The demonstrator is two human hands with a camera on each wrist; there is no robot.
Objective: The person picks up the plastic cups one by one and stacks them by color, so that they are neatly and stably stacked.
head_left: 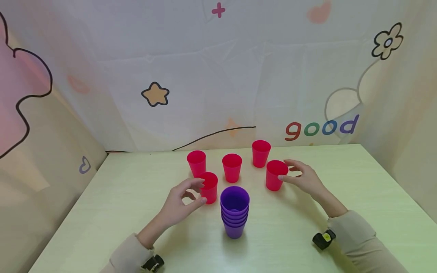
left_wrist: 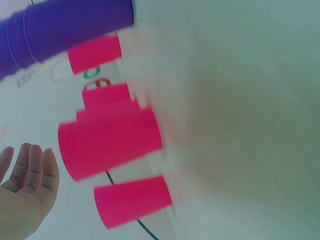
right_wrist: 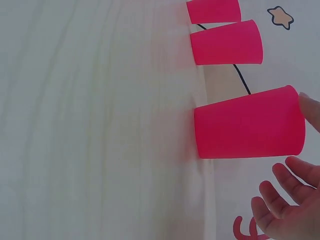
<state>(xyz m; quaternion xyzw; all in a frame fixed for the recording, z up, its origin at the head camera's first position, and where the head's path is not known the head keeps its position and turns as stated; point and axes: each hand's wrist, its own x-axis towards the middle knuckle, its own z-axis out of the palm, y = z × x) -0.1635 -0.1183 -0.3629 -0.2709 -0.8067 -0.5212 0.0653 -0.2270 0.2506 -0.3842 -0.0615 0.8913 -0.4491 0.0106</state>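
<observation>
My left hand [head_left: 177,206] is beside the front left red cup [head_left: 210,192], with thumb and fingers spread around its near side. In the left wrist view, a gap shows between the fingers [left_wrist: 35,170] and that cup [left_wrist: 112,142]. On the other side, my right hand [head_left: 305,181] is at the front right red cup [head_left: 274,179]. Its thumb overlaps the cup's rim in the right wrist view, while the loosely bent fingers [right_wrist: 272,197] stand off from the cup [right_wrist: 250,127]. Both cups stand upright, mouths up.
A stack of nested purple cups [head_left: 234,227] stands upright between the hands, nearer the person. Behind are more upright red cups: one at back left [head_left: 197,163], one in the middle [head_left: 232,170], one at back right [head_left: 261,155]. A printed curtain [head_left: 211,91] hangs behind the table [head_left: 136,182].
</observation>
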